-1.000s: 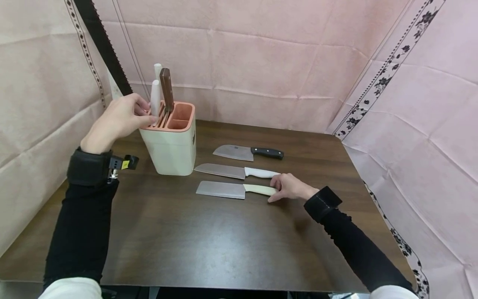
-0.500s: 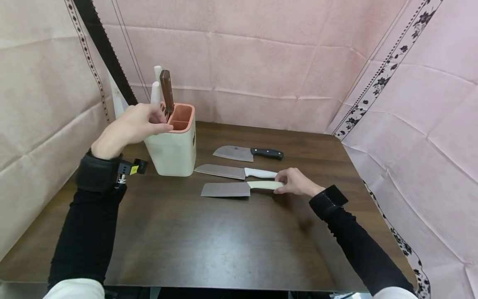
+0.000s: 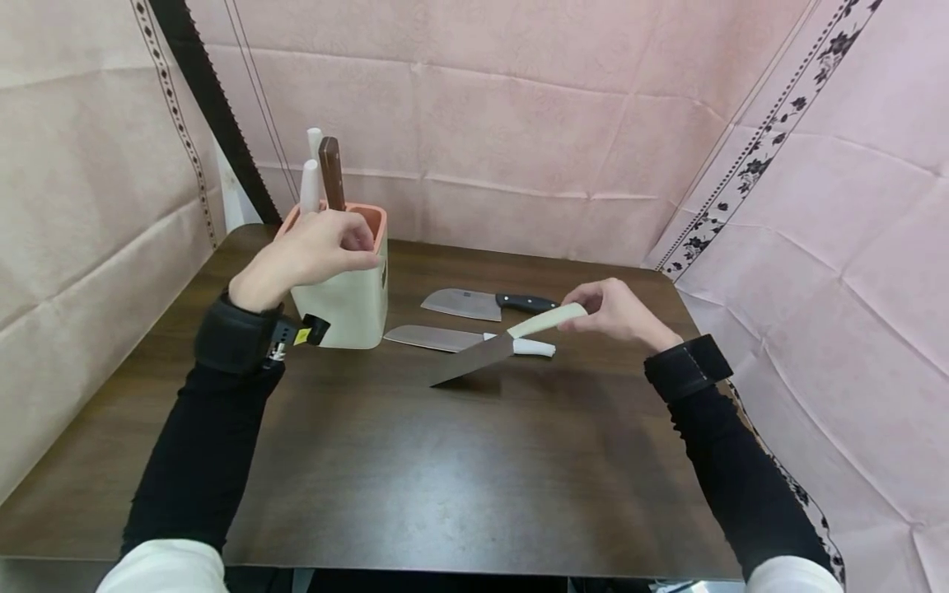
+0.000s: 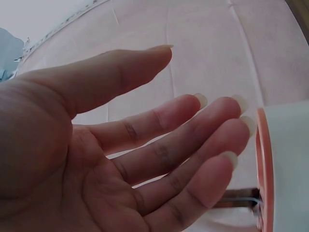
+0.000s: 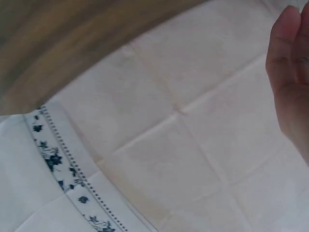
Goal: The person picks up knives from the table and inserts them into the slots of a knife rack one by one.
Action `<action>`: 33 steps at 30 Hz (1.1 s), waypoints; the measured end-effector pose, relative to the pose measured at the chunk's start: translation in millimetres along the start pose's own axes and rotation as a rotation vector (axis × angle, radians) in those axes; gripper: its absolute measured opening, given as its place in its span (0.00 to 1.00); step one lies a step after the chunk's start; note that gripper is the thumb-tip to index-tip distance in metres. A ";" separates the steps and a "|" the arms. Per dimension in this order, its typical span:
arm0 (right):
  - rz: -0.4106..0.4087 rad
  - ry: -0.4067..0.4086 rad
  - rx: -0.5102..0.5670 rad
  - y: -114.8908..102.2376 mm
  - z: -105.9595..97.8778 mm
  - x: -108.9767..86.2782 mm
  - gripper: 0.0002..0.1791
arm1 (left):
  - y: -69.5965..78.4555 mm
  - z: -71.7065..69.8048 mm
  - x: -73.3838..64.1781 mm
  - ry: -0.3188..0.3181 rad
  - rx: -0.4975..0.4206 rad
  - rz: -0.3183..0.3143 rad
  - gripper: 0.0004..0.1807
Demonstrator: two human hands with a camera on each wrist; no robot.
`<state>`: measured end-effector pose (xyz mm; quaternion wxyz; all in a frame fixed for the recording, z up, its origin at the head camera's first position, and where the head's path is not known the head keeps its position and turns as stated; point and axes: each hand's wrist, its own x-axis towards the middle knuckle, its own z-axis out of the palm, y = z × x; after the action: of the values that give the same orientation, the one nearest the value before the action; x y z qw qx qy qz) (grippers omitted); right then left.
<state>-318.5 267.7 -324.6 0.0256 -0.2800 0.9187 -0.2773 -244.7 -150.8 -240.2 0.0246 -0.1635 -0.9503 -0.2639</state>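
My right hand (image 3: pixel 615 311) pinches the end of a pale green handle on a cleaver (image 3: pixel 478 357). The cleaver is lifted at the handle, and its blade slants down to the left toward the tabletop. My left hand (image 3: pixel 315 254) hangs in front of the cream knife holder (image 3: pixel 343 317), overlapping its salmon rim. In the left wrist view its fingers (image 4: pixel 159 152) are spread and hold nothing, with the rim close beyond the fingertips. Only the edge of the right hand enters the right wrist view; the cleaver is out of that view.
A white-handled knife (image 3: pixel 430 337) lies partly behind the raised cleaver. Farther back lies a black-handled knife (image 3: pixel 463 303). White handles (image 3: pixel 309 185) and a brown handle (image 3: pixel 330 173) stand up from the holder. Pink cloth (image 3: pixel 519 148) walls the brown table (image 3: pixel 415 478).
My right hand has lifted the cleaver off the table, moving up and right, and its blade now tilts downward. My left hand has moved right across the front of the holder.
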 end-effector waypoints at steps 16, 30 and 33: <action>-0.058 0.109 0.443 -60.7 -13.9 21.9 0.19 | 17.9 16.4 11.8 -0.032 -0.039 0.051 0.13; -0.086 0.182 0.393 -99.4 -28.8 27.5 0.19 | 30.9 41.1 34.0 -0.046 -0.149 0.119 0.18; -0.093 0.197 0.361 -114.0 -30.5 23.8 0.18 | 34.1 45.3 38.6 -0.060 -0.155 0.119 0.19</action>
<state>-287.7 191.6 -236.6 -0.0275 -0.2846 0.8383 -0.4643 -268.3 -88.8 -257.1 -0.0007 -0.2287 -0.9159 -0.3300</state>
